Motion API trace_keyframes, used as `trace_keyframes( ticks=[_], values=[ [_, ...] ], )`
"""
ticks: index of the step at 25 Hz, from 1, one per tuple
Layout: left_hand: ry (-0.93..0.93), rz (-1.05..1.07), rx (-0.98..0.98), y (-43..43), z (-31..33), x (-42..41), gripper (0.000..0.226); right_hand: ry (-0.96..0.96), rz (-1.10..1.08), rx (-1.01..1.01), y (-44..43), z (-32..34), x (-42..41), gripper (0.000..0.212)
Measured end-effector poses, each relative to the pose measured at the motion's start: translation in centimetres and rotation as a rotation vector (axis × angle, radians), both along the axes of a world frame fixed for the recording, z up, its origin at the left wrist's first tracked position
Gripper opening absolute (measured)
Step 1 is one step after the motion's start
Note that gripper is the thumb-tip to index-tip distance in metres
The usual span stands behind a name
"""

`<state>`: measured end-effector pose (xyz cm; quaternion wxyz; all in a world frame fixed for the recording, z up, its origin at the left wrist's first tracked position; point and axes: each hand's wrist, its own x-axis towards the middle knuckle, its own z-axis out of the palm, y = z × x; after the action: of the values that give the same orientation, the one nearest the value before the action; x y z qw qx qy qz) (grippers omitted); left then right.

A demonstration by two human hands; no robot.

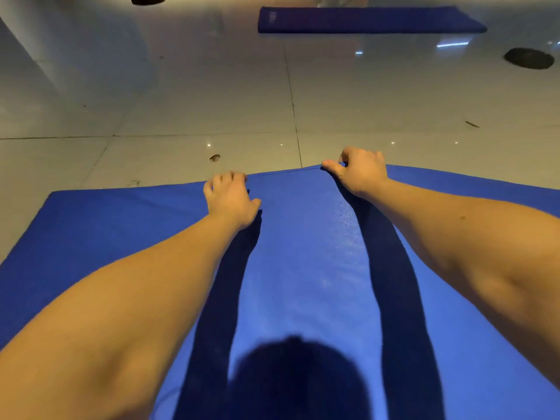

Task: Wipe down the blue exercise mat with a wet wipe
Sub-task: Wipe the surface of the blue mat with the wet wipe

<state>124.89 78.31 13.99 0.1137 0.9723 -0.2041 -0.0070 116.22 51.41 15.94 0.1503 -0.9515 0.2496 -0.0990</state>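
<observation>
Warm light is throwing hard shadows across the shiny blue padded mat (306, 237); beyond it, grey tiles (212, 101) are glinting.

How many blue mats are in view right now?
2. The near mat lies in the foreground, the left hand and right hand gripping its far edge. The far mat lies on the floor across the room. Others may lie out of view.

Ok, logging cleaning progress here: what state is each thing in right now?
blue exercise mat: spread on the floor
left hand: fingers curled over the mat's far edge
right hand: grips the far edge, thumb on top
second blue mat: lying on the floor farther off
wet wipe: not in view
</observation>
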Motion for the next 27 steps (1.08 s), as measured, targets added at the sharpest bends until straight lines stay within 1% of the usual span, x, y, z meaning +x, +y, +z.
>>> trace_keyframes(
  ticks=[3,5,6,8,9,10,13,16,19,21,23,25,27],
  values=[
    [0.161,-0.048,0.060,-1.5,-5.2,-3.6,0.063,0.044,0.005,0.053,-0.9,-3.7,0.7,0.040],
    [0.266,-0.085,0.061,-2.0,-8.5,-6.4,0.063,0.025,0.005,0.083,-1.2,-5.3,0.6,0.025],
    [0.306,-0.088,0.047,-2.0,-9.9,-7.7,0.062,-0.004,-0.013,0.106,-1.5,-6.0,0.5,0.021],
    [0.345,-0.090,0.038,-1.7,-12.3,-9.7,0.059,-0.097,-0.086,0.177,-1.3,-6.7,-0.4,0.040],
    [0.354,-0.099,0.050,-1.5,-13.2,-10.6,0.055,-0.124,-0.111,0.228,-0.9,-7.2,-1.2,0.047],
    [0.358,-0.108,0.061,-1.2,-13.8,-11.5,0.052,-0.143,-0.112,0.284,-0.3,-7.9,-2.3,0.049],
    [0.394,-0.125,0.102,-0.8,-14.6,-14.3,0.042,-0.132,-0.093,0.455,2.4,-10.8,-6.9,0.038],
    [0.520,-0.149,0.168,-0.4,-14.8,-17.4,0.039,-0.071,-0.148,0.624,5.2,-13.3,-12.2,0.025],
    [0.658,-0.138,0.174,0.4,-14.8,-20.6,0.041,0.022,-0.219,0.781,7.7,-14.1,-17.1,0.032],
    [0.707,-0.105,0.091,0.8,-13.9,-22.4,0.046,0.029,-0.261,0.920,9.2,-13.7,-19.4,0.025],
    [0.778,-0.044,-0.077,0.9,-12.4,-23.8,0.055,0.065,-0.267,1.062,10.6,-12.5,-21.0,0.023],
    [0.867,0.020,-0.286,0.9,-10.3,-25.0,0.065,0.129,-0.209,1.127,11.7,-11.0,-22.0,0.025],
    [0.922,0.058,-0.471,1.1,-8.2,-26.5,0.068,0.158,-0.160,1.141,12.8,-9.2,-23.1,0.020]
  ],
)
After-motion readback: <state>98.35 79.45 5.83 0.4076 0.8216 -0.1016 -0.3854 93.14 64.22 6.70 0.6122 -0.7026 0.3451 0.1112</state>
